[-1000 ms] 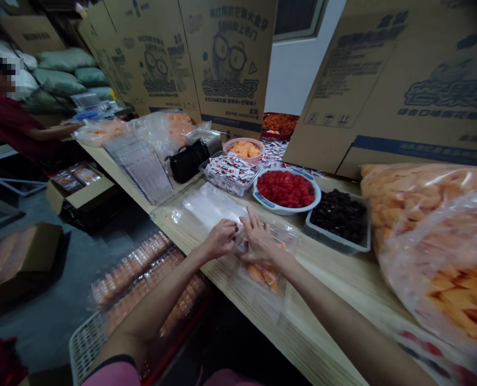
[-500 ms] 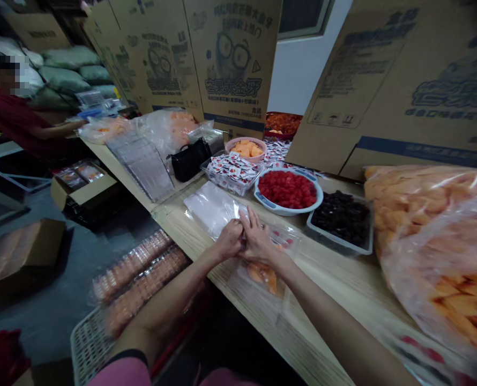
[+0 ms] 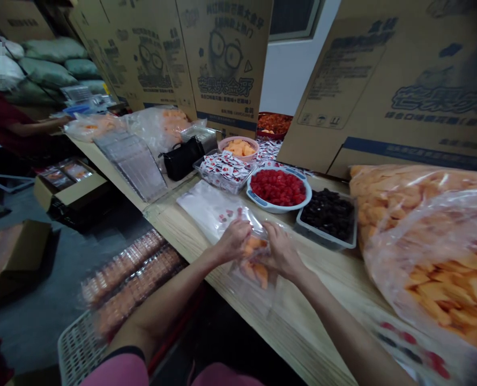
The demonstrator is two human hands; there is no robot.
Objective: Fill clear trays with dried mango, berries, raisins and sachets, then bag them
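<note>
My left hand (image 3: 235, 240) is closed on the upper left edge of a clear plastic bag (image 3: 258, 279) with orange slices inside. On the bag's right side, my right hand (image 3: 282, 249) pinches the film between thumb and fingers. Beyond them a stack of flat clear bags (image 3: 202, 206) lies on the wooden table. Behind my hands stand a blue-rimmed bowl of red pieces (image 3: 278, 187) and a clear tub of black pieces (image 3: 329, 217).
A large bag of orange slices (image 3: 443, 279) fills the right. Small sachets (image 3: 226, 169), a pink basket (image 3: 238, 147) and a black pouch (image 3: 183, 158) stand farther back. Cardboard sheets (image 3: 222, 69) rise behind. At far left is a person in red (image 3: 5, 126).
My hands have moved apart, the right one shifting right and nearer. More of the orange slices now shows between them. The view has turned slightly right.
</note>
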